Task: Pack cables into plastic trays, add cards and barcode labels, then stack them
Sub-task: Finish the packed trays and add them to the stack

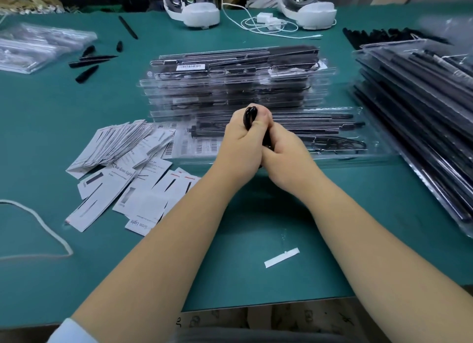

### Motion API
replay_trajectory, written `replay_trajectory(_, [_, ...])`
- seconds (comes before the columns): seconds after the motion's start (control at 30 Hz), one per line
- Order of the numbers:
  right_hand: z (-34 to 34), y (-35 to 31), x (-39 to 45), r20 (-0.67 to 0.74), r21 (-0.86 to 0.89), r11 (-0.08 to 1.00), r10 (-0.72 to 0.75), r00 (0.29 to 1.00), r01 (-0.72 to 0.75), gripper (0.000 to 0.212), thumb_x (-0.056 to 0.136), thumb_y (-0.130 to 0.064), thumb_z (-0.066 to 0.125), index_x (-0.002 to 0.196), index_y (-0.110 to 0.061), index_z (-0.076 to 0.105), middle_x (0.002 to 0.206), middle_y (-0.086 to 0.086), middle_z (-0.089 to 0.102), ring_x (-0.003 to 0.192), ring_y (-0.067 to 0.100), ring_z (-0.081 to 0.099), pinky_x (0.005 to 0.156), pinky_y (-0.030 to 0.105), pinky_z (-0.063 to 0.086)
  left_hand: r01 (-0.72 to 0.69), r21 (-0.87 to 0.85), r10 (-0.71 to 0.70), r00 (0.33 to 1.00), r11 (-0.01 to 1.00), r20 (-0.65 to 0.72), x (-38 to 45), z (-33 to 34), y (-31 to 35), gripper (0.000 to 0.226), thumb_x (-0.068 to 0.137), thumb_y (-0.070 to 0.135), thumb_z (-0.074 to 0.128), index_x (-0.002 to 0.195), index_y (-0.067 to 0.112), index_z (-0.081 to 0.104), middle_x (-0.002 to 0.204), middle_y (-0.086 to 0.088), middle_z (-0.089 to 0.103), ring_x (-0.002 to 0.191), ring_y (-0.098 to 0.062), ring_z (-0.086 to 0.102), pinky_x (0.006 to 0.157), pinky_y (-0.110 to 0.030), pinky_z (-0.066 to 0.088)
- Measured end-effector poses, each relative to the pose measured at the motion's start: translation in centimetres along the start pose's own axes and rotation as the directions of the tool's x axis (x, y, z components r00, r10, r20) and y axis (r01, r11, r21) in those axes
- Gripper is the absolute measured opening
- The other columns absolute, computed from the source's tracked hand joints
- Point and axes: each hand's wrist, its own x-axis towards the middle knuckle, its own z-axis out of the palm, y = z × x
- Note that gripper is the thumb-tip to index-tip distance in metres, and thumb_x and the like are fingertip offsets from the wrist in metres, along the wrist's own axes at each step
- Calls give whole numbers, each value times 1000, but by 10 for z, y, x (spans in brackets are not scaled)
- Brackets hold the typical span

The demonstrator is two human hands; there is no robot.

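Both hands meet over the green table (256,240), the left hand (239,140) and right hand (284,153) clenched together around a bundled black cable (250,116); its glossy loop pokes out above the left thumb, the rest buried in the fists. Just beyond lies an open plastic tray (358,127), a stack of packed trays (230,81) behind it. Cards (120,163) lie scattered left of the hands
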Motion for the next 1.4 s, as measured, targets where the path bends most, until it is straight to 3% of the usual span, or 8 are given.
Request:
replay_trajectory(0.2, [2, 2, 7, -89, 96, 988, 128, 988, -120, 6, 78, -14, 47, 75, -19, 50, 65, -8, 47, 62, 15, 40, 59, 31, 31, 204, 412, -353, 876, 888, 328, 27, -54, 9, 34, 85, 60, 50, 110, 37, 57, 118, 18, 62, 100, 8, 56, 89, -19, 43])
replay_trajectory(0.3, [2, 3, 4, -66, 33, 993, 118, 991, -117, 6, 86, -17, 49, 86, -15, 55, 71, -6, 51, 64, 14, 43, 61, 34, 34, -54, 701, -313, 868, 711, 385, 23, -93, 9, 65, 64, 48, 80, 122, 46, 51, 131, 32, 42, 110, 24, 38, 91, -10, 29])
replay_trajectory(0.37, [3, 2, 1, -60, -28, 995, 96, 994, -98, 13, 91, -21, 48, 96, -11, 55, 81, -3, 54, 72, 14, 45, 68, 36, 37, -81, 824, -337, 887, 560, 316, 18, -103, 8, 63, 67, 36, 83, 122, 44, 55, 141, 24, 38, 124, 5, 37, 94, -19, 27])
replay_trajectory(0.6, [0, -5, -5, -7, -228, 974, -1, 1000, 0, 15, 97, -26, 44, 96, -12, 49, 80, 1, 55, 72, 19, 47, 66, 38, 37, -74, 790, -280, 912, 608, 301, 20, -102, 7, 28, 88, 38, 64, 114, 46, 63, 129, 23, 56, 118, -5, 51, 92, -21, 31])
replay_trajectory(0.77, [13, -8, -10, 215, -607, 778, -34, 976, 161, 15, 98, -24, 38, 109, -16, 46, 100, 3, 51, 87, 30, 50, 65, 35, 30, -74, 758, -208, 940, 648, 270, 19, -95, 6, 23, 95, 33, 53, 112, 41, 67, 81, 28, 62, 78, 31, 30, 41, -1, 32])
replay_trajectory(1.0, [29, -15, -11, 206, -827, 543, 51, 977, 146, 20, 97, -15, 36, 116, -14, 43, 112, 5, 47, 90, 31, 54, 58, 33, 24, -81, 782, -228, 933, 618, 277, 19, -96, 6, 22, 94, 38, 54, 112, 47, 64, 115, 21, 64, 89, 7, 53, 76, -18, 38])
replay_trajectory(1.3, [36, -25, -7, 144, -824, 564, 125, 982, 49, 6, 92, -16, 41, 89, -19, 38, 84, 1, 40, 73, 26, 40, 48, 28, 19, -194, 611, 67, 972, 768, 224, 11, -98, 30, 19, 80, 15, 69, 84, 33, 73, 80, 20, 68, 70, 8, 60, 63, -6, 44])
replay_trajectory(1.4, [37, -21, -6, 107, -773, 634, 103, 989, 17, 8, 92, -15, 39, 85, -19, 38, 81, 1, 43, 72, 27, 41, 50, 28, 22, -410, 719, 157, 906, 561, 394, 4, -89, 32, 14, 79, 14, 71, 83, 26, 77, 81, 6, 69, 66, -4, 57, 61, -22, 49])
